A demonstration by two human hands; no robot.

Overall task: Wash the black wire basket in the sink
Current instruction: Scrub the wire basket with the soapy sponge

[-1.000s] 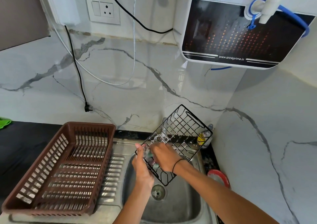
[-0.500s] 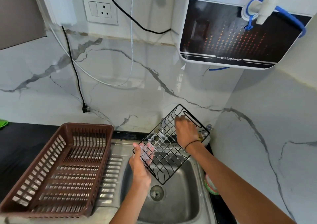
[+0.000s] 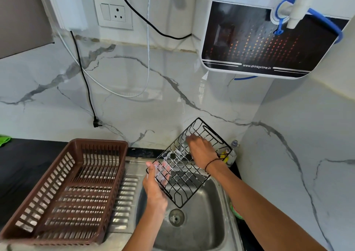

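The only readable text is "www.drinkprime.in", in white letters along the bottom of the dark front panel of the water purifier (image 3: 267,39) on the wall; white lines flank it on both sides. Nothing else carries legible writing.

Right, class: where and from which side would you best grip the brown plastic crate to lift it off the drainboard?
Grip the brown plastic crate by its rim, one hand on each long side, coming from above. It sits upright and open-topped on the drainboard, and the rim looks like a firmer hold than the slotted walls.
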